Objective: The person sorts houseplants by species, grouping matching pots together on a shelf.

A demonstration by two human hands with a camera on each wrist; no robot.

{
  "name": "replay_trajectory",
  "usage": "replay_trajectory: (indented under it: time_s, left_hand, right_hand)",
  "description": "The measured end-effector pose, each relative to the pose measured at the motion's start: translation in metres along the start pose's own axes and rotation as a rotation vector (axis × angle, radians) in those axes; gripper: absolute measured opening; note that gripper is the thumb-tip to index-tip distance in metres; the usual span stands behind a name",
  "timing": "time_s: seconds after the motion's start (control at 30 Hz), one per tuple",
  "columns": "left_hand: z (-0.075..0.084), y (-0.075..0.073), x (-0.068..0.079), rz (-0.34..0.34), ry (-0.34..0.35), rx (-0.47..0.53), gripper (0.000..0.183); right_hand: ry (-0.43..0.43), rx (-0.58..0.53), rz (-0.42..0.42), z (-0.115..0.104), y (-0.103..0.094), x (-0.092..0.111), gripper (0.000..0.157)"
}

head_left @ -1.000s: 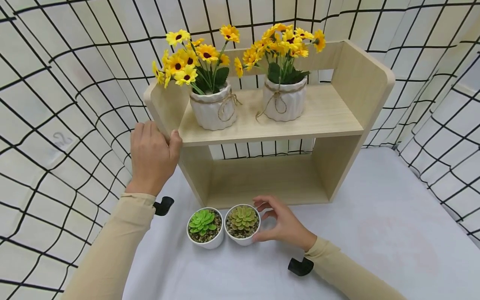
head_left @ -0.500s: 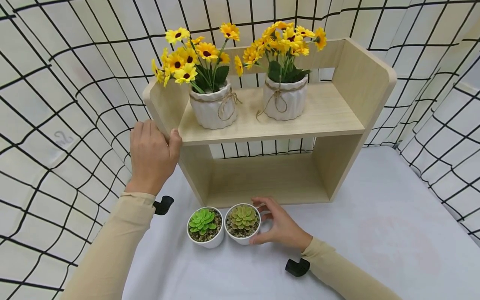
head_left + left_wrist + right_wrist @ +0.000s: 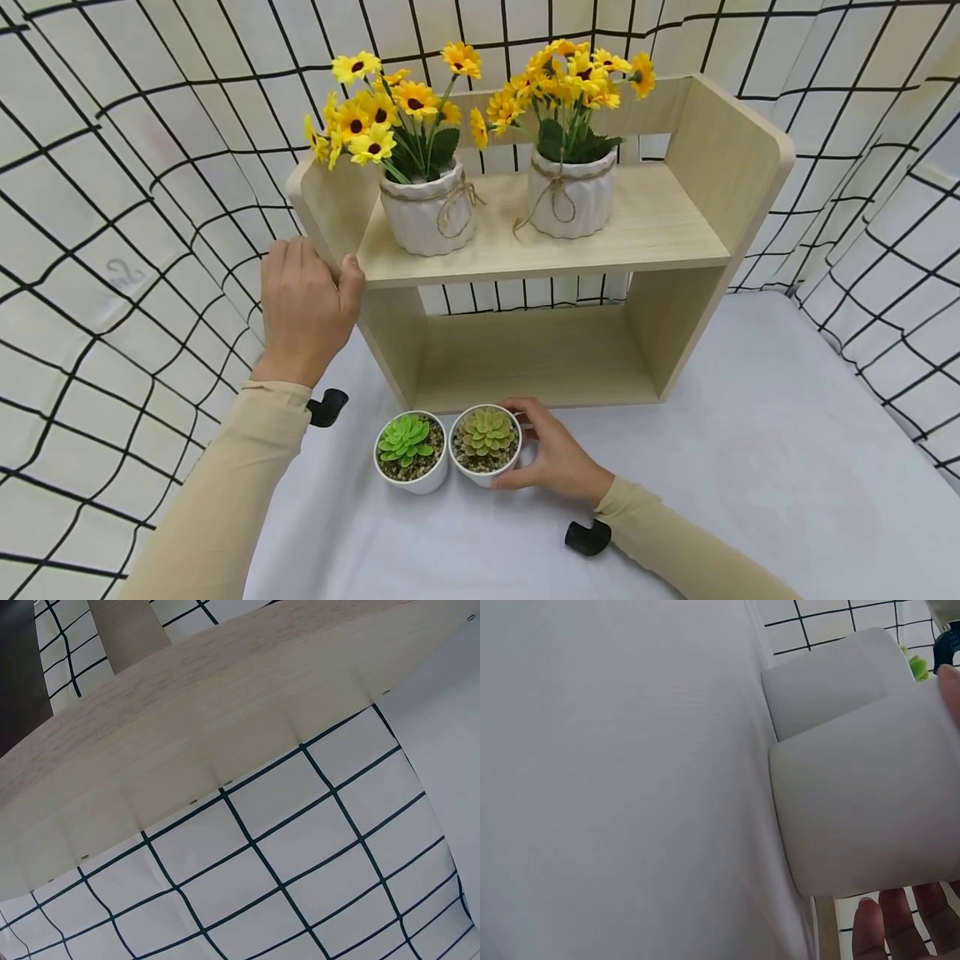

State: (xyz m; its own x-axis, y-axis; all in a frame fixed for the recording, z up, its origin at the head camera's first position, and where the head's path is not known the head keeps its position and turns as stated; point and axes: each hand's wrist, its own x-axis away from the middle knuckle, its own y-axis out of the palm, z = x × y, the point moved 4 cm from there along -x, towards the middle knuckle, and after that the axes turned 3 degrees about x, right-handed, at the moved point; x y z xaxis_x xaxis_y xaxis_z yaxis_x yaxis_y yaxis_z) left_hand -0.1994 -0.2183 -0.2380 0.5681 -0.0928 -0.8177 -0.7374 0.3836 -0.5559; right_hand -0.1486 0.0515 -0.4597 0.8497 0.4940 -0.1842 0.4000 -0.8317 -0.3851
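My left hand point(image 3: 307, 308) grips the left side panel of a light wooden shelf point(image 3: 540, 267), thumb in front. In the left wrist view the shelf panel point(image 3: 187, 742) crosses the picture, with almost nothing of the hand visible. My right hand point(image 3: 558, 450) curls round the right side of a white potted succulent with dull green leaves point(image 3: 486, 437), which stands on the cloth. The right wrist view has its white pot point(image 3: 862, 795) between thumb and fingers point(image 3: 900, 922). Close on its left stands another potted succulent, bright green point(image 3: 408, 446).
On the upper shelf board stand two white pots of yellow flowers, a left one point(image 3: 431, 208) and a right one point(image 3: 570, 196). Black wire mesh point(image 3: 150, 250) with white sheeting surrounds the back and sides. White cloth point(image 3: 750, 467) covers the table.
My right hand has shifted slightly left and closed in round the dull green succulent's pot. My left hand stays on the shelf side.
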Motion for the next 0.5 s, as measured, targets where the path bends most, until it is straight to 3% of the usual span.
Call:
replay_trajectory:
  time_s: [0.5]
  left_hand:
    - [-0.0002,-0.0004,-0.0001,-0.011,-0.012,-0.007,0.049]
  right_hand:
    - [-0.025,0.010,0.049,0.0013,0.0042,0.0007,0.095]
